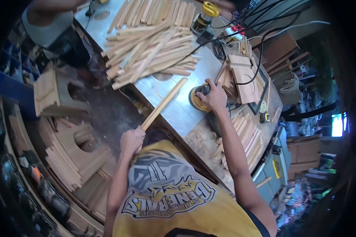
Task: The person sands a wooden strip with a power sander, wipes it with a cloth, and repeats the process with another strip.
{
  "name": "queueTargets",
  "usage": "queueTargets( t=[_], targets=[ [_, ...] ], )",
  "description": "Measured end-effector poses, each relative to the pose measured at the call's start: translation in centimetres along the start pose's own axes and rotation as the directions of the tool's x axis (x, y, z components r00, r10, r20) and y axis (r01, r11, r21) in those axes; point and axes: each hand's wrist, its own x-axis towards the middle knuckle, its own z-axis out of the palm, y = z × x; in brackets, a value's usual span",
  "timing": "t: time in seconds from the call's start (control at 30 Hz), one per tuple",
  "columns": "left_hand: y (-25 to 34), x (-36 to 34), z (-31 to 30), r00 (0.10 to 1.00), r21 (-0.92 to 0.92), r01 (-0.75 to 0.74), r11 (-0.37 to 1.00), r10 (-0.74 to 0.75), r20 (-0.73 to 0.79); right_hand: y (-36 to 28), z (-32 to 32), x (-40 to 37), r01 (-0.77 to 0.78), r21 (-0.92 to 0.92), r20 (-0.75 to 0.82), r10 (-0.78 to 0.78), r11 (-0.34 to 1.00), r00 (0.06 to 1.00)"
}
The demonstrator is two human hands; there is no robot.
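Observation:
My left hand (133,140) is closed round the lower end of a long, narrow wooden strip (164,103), whose far end reaches over the edge of the metal-topped table (178,114). On the right, my right hand (215,95) grips a yellow and black power sander (199,98) that rests on the tabletop. The strip and the sander are apart. Beyond them lies a large loose pile of wooden strips (150,55).
Another person (55,23) stands across the table at the upper left. More strips (245,136), a tape measure (264,117), a second power tool (203,21) and black cables lie on the right side. Wooden assemblies (59,94) stand at the left.

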Motion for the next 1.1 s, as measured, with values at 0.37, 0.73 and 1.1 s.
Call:
queueTargets(
  t=[0.37,0.73,1.1],
  targets=[
    [-1.4,0.3,0.5,0.971,0.056,0.093,0.994,-0.103,0.216,-2.2,-3.0,-1.8,0.097,-0.004,0.056,-0.096,0.995,0.994],
    [-1.0,1.9,-2.7,0.965,0.204,0.015,0.979,-0.068,0.255,-4.8,-0.3,1.3,0.23,-0.04,0.045,-0.228,0.972,0.973],
    [-1.6,1.4,-3.4,0.979,0.236,0.014,0.972,-0.061,0.193,-5.4,-0.2,1.7,0.243,-0.033,0.035,-0.242,0.969,0.97]
  ],
)
